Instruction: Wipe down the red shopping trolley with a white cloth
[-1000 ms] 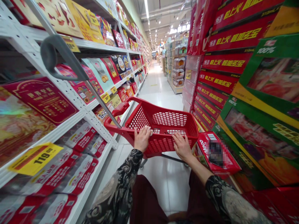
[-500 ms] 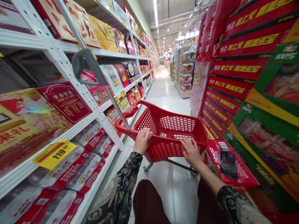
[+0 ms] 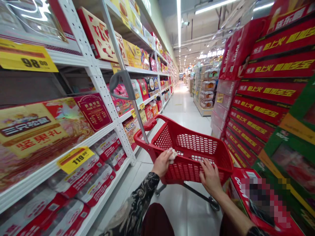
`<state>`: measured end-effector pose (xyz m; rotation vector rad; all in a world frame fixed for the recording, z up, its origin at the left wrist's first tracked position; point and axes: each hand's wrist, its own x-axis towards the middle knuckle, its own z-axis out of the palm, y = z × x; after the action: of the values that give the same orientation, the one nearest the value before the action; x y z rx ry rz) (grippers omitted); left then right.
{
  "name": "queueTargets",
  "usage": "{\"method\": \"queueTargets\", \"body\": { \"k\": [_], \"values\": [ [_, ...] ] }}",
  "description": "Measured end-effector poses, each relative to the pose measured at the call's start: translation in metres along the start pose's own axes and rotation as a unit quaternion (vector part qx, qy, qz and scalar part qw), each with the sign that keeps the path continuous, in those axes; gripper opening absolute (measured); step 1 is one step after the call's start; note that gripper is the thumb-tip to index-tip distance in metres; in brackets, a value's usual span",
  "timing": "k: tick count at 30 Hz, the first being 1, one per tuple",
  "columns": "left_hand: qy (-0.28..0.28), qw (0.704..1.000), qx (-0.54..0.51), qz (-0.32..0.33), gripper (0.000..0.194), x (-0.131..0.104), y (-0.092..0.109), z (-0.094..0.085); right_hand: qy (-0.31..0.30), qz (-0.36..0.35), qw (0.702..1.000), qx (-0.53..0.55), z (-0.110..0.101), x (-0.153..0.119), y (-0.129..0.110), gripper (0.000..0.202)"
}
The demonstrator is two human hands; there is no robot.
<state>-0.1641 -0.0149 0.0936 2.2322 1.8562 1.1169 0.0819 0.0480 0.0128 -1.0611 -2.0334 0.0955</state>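
A red plastic shopping basket cart (image 3: 197, 141) with perforated sides stands in front of me, seen from its side. My left hand (image 3: 163, 162) is closed on a crumpled white cloth (image 3: 173, 156) and is at the near rim, close to the handle end. Further right, my right hand (image 3: 210, 177) rests on the same rim with its fingers spread, holding nothing. A metal pole with a grey loop handle (image 3: 123, 85) rises from the cart's left end. Inside the basket no goods show.
White shelves (image 3: 103, 131) with boxed goods and bottle packs line the left side. Stacked red cartons (image 3: 268, 88) and green boxes (image 3: 283, 147) stand at the right. A red box (image 3: 246, 186) with a dark, partly blurred object on it lies low at the right. A tiled aisle runs ahead.
My left hand has moved along the rim, lifting a little, and the white cloth shows more clearly. The view has shifted, so the cart and shelves appear further right and lower.
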Motion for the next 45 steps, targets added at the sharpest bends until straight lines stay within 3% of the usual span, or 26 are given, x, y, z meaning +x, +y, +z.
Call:
{"method": "queueTargets", "body": {
  "k": [2, 5, 8, 10, 12, 14, 16, 19, 22, 24, 27, 35, 38, 42, 45],
  "values": [
    [0.051, 0.993, -0.101, -0.046, 0.051, 0.001, 0.020, 0.013, -0.016, 0.049, 0.988, 0.143, 0.001, 0.014, -0.030, 0.044],
    [0.074, 0.971, -0.211, -0.088, 0.058, 0.005, 0.045, 0.018, -0.074, 0.125, 0.907, 0.396, 0.007, 0.042, -0.085, 0.052],
    [0.015, 0.963, -0.249, -0.100, 0.069, 0.008, 0.052, 0.002, -0.073, 0.177, 0.836, 0.514, 0.015, 0.069, -0.130, 0.056],
    [0.003, 0.969, -0.226, -0.099, 0.079, 0.009, 0.043, -0.021, -0.060, 0.161, 0.844, 0.508, 0.017, 0.089, -0.149, 0.056],
    [0.061, 0.977, -0.175, -0.108, 0.083, 0.012, 0.026, -0.050, -0.024, 0.077, 0.886, 0.457, 0.013, 0.114, -0.165, 0.051],
    [0.167, 0.966, -0.118, -0.159, 0.077, 0.017, 0.003, -0.080, 0.037, -0.066, 0.920, 0.384, 0.004, 0.145, -0.184, 0.044],
    [0.209, 0.952, -0.056, -0.219, 0.075, 0.023, -0.020, -0.104, 0.089, -0.208, 0.924, 0.308, -0.006, 0.181, -0.210, 0.042],
    [0.118, 0.951, 0.044, -0.281, 0.077, 0.027, -0.048, -0.122, 0.130, -0.348, 0.908, 0.191, -0.013, 0.234, -0.250, 0.042],
    [-0.011, 0.956, 0.133, -0.261, 0.076, 0.020, -0.065, -0.123, 0.135, -0.422, 0.893, 0.075, -0.010, 0.276, -0.277, 0.041],
    [-0.052, 0.956, 0.181, -0.226, 0.077, 0.014, -0.071, -0.119, 0.115, -0.449, 0.886, 0.010, -0.004, 0.293, -0.282, 0.041],
    [-0.064, 0.952, 0.220, -0.202, 0.075, 0.007, -0.073, -0.117, 0.072, -0.487, 0.869, -0.059, 0.009, 0.296, -0.276, 0.037],
    [-0.036, 0.965, 0.205, -0.159, 0.061, -0.013, -0.059, -0.117, -0.010, -0.566, 0.818, -0.105, 0.062, 0.207, -0.225, 0.026],
    [-0.037, 0.970, 0.200, -0.133, 0.057, -0.023, -0.053, -0.119, -0.001, -0.569, 0.818, -0.089, 0.054, 0.201, -0.222, 0.025],
    [-0.048, 0.971, 0.205, -0.111, 0.055, -0.031, -0.045, -0.121, 0.087, -0.506, 0.856, -0.065, 0.020, 0.234, -0.245, 0.030],
    [-0.056, 0.972, 0.202, -0.103, 0.059, -0.034, -0.042, -0.124, 0.126, -0.478, 0.867, -0.067, 0.005, 0.252, -0.260, 0.032]
  ]
}}
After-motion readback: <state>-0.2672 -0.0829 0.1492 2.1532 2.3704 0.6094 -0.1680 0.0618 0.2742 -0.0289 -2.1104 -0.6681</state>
